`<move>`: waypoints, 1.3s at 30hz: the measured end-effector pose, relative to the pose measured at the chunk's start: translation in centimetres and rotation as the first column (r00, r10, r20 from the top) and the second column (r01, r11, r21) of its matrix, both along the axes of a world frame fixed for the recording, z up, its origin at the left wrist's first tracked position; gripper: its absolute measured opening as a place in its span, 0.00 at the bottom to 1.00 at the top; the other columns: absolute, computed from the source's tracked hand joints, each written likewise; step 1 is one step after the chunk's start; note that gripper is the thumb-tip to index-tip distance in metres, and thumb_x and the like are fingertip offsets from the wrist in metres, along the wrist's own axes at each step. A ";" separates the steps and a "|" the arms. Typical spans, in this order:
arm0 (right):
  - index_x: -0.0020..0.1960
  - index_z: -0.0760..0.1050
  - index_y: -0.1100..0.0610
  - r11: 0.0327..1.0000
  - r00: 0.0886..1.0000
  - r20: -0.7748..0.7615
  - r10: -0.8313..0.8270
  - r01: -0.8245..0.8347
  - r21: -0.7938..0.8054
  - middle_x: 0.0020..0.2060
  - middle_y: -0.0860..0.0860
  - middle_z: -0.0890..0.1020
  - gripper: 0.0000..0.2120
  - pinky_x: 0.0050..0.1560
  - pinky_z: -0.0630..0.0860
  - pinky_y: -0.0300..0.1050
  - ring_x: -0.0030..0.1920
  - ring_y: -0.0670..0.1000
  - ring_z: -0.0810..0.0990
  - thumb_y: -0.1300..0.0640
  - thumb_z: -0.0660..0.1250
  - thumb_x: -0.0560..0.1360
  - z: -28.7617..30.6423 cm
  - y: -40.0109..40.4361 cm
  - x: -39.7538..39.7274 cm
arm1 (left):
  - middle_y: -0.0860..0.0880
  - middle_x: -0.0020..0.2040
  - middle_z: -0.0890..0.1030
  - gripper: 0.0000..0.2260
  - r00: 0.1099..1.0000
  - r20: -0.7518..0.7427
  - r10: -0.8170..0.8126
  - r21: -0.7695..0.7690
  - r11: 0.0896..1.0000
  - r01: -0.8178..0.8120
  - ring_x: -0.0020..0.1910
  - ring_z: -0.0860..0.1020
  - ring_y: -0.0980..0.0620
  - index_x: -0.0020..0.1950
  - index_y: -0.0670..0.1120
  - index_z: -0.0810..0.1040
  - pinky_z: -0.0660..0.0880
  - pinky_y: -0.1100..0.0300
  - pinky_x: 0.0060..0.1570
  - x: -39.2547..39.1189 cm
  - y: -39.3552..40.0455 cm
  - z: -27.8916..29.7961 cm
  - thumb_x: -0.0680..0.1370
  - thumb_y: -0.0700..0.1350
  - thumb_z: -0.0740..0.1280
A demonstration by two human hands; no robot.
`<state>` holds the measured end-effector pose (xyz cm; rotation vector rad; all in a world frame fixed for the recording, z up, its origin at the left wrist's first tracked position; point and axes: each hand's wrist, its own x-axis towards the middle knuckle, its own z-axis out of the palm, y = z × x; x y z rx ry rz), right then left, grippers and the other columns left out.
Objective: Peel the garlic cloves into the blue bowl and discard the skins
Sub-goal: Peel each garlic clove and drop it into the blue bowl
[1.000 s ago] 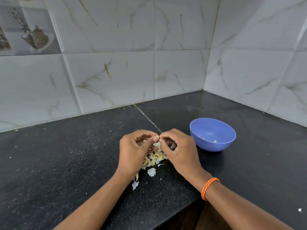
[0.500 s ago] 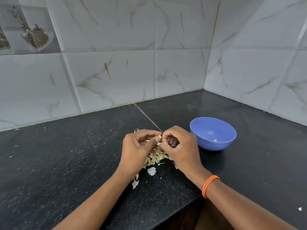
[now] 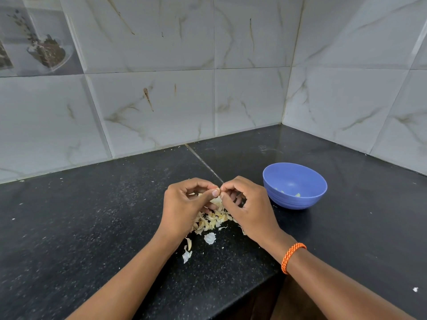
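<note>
Garlic clove (image 3: 217,188) sits pinched between the thumb and forefinger tips of both hands, held above the counter (image 3: 92,227) over a heap of skins (image 3: 211,221). Left hand (image 3: 182,210) comes in from 7 o'clock, right hand (image 3: 250,210) from 5 o'clock; both have their fingers curled inward and their tips meet on the clove. More skins hang pale under the thumbs. A few loose scraps lie at 6 o'clock of the heap, toward the counter's front edge, which cuts across the lower middle just beyond them. Bowl (image 3: 300,202) stands at 3 o'clock of the right hand, just beside the knuckles but apart, with a few peeled bits (image 3: 297,194) inside. Tiled walls (image 3: 161,100) close the counter off at 12 and 2 o'clock, meeting in a corner behind the bowl. Bare black counter spreads wide at 9 o'clock and past the bowl at 3 o'clock. An orange band (image 3: 291,256) circles the right wrist.
</note>
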<state>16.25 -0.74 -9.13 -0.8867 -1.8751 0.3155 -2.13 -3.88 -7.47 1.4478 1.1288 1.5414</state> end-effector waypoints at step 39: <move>0.46 0.85 0.57 0.939 0.961 -0.247 0.121 -0.192 -0.286 0.38 0.49 0.85 0.06 0.41 0.78 0.43 0.39 0.49 0.82 0.64 0.72 0.80 0.9 -0.4 0.2 | 0.45 0.46 0.89 0.02 0.993 -0.121 -0.019 0.056 0.998 0.026 0.38 0.87 0.39 0.49 0.44 0.89 0.86 0.37 0.43 0.1 0.2 -0.4 0.78 0.41 0.79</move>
